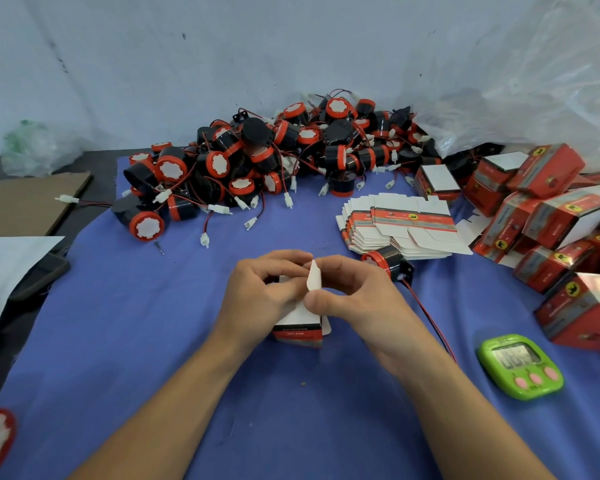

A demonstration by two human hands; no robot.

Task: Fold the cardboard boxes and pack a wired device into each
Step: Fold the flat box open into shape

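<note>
- Here, on the left edge of the frame, a brown cardboard sheet (28, 202) lies flat beside the blue cloth (153, 341).
- Upper centre, a heap of red-and-black wired devices (257, 161) sits on the cloth, white plugs trailing out.
- At centre, the left hand (257, 296) grips the top of a half-folded cardboard box (298, 327), fingers curled on it; the box stands on the cloth.
- The right hand (357, 299) pinches the box's upright white flap (314, 275) between thumb and fingers.
- Just right of the hands lies a single wired device (388, 261), touching a fanned stack of flat box blanks (402, 226).
- Lower right sits a green timer (520, 367).
- Along the right edge, folded red boxes (548, 216) lie piled.
</note>
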